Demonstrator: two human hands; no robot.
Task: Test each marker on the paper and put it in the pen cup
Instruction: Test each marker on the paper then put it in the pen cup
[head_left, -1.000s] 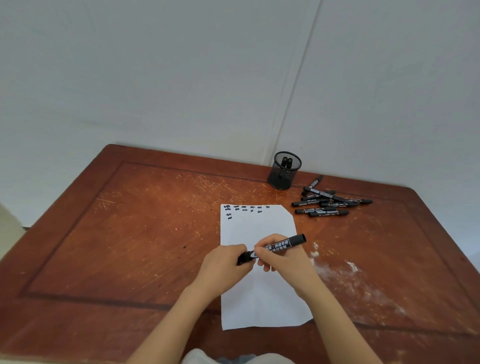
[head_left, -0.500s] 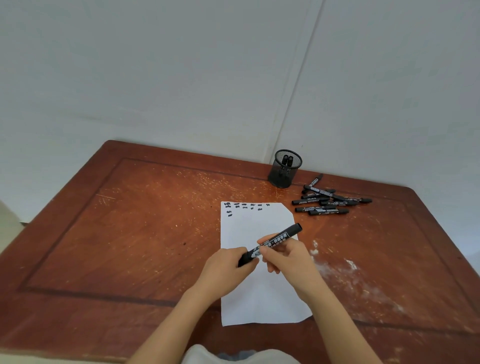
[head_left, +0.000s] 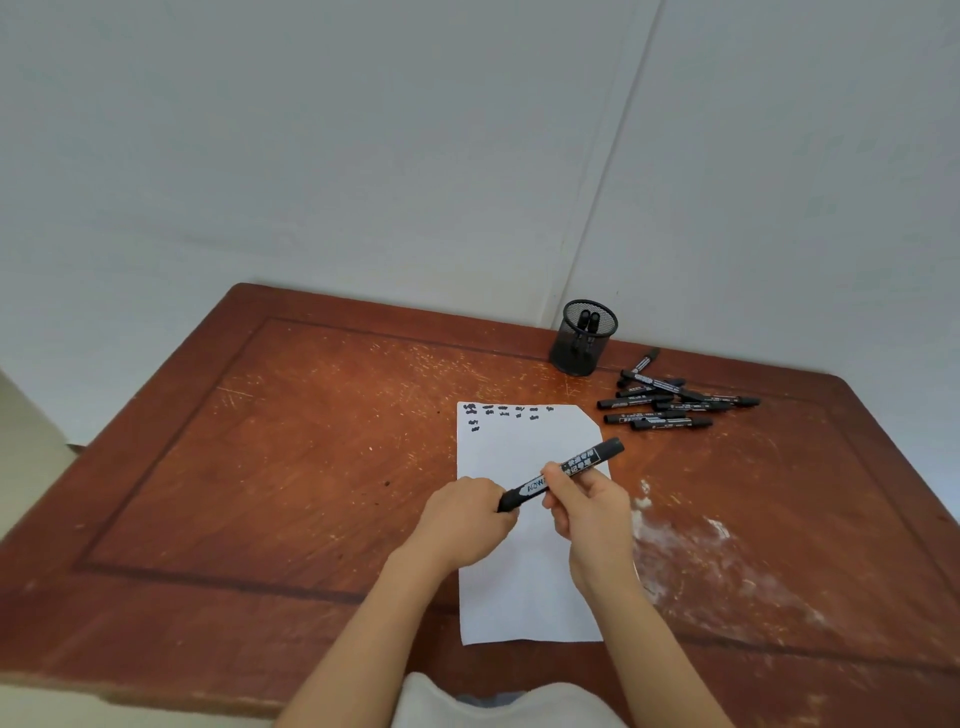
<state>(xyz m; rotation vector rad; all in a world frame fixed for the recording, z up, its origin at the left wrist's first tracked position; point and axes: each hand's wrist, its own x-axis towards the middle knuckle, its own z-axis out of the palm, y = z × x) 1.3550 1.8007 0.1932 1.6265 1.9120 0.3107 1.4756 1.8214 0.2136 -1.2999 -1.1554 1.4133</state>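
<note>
Bench (head_left: 311, 467): pen cup (head_left: 582, 343) at far edge by the wall, two markers inside; loose markers (head_left: 670, 402) heaped right of it; a wide stretch of wood lies left of the paper (head_left: 524, 597). Black marker (head_left: 571, 467) tilted above the paper; left hand (head_left: 462, 525) curled round its near end; right hand (head_left: 592, 514) pinches the barrel; ink marks (head_left: 498, 410) along the paper's far edge.

marker (head_left: 587, 460) tilted steeper than a second ago, its far end raised
</note>
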